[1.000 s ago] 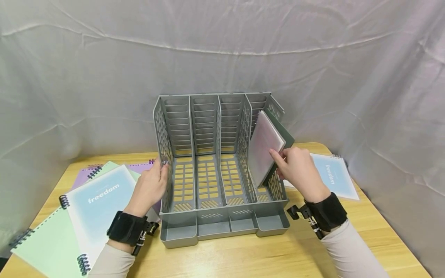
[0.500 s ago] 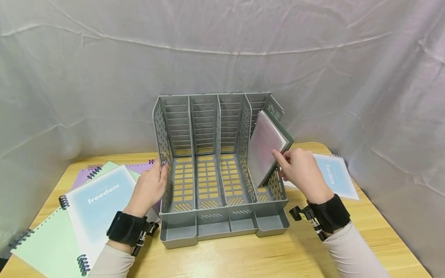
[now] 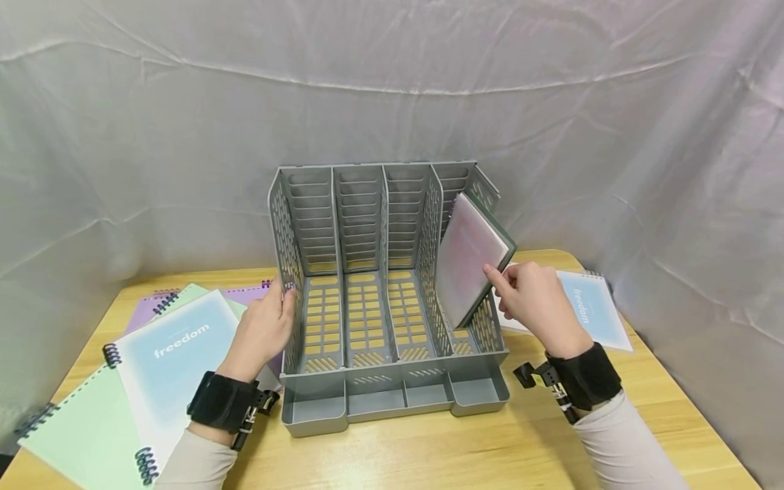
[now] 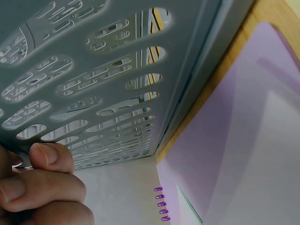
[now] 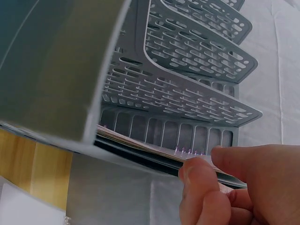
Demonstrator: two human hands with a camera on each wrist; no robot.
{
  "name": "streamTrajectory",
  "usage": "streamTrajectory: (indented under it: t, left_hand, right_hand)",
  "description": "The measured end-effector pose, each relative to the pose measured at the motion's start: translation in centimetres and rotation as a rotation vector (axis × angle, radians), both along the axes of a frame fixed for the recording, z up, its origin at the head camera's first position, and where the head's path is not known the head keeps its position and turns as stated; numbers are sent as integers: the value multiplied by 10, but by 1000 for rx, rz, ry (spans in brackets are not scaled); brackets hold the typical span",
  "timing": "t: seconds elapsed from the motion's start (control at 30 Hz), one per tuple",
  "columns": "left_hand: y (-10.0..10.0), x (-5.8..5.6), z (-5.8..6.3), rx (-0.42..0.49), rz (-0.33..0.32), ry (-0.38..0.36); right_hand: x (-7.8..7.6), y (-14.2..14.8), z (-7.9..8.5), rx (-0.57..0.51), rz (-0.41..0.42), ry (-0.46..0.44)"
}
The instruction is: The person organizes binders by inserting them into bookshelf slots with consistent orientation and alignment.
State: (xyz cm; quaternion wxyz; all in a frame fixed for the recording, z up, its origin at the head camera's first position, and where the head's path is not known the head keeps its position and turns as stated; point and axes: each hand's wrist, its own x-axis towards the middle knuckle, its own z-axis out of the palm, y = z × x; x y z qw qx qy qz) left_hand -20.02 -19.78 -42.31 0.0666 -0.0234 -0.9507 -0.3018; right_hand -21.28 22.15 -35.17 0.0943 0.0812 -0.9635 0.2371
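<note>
A grey desk file organizer [image 3: 392, 373] with upright dividers stands mid-table. My left hand [image 3: 262, 335] grips the front edge of its left side wall, and curled fingers [image 4: 56, 185] show by the slotted panel in the left wrist view. In the rightmost compartment a spiral notebook with a pale pink cover [image 3: 468, 262] leans, tilted, against a dark green one [image 3: 493, 219]. My right hand [image 3: 534, 299] pinches the front edge of the pink notebook, thumb on its pale cover; its other fingertips are partly hidden behind.
Green notebooks [image 3: 86, 429], a blue "freedom" notebook [image 3: 177, 367] and purple ones [image 3: 143, 313] overlap on the left of the table. Another blue notebook [image 3: 591, 306] lies at right. Shallow trays [image 3: 376, 403] project from the organizer's front; a grey curtain [image 3: 392, 88] hangs behind.
My right hand has shifted slightly right and the notebook's front edge has swung right, closing up against the dark green notebook. The left hand keeps its place.
</note>
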Motion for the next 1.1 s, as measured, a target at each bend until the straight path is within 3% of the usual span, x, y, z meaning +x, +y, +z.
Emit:
streamTrajectory:
  t: [0.27, 0.63, 1.1]
  left_hand:
    - [0, 0, -1, -2, 3, 20]
    - [0, 0, 0, -1, 6, -12]
    - [0, 0, 0, -6, 5, 5]
  right_hand:
    - [-1, 2, 0, 0, 9, -6]
    - [-4, 5, -11, -10, 44, -42]
    - [-1, 6, -14, -8, 72, -16]
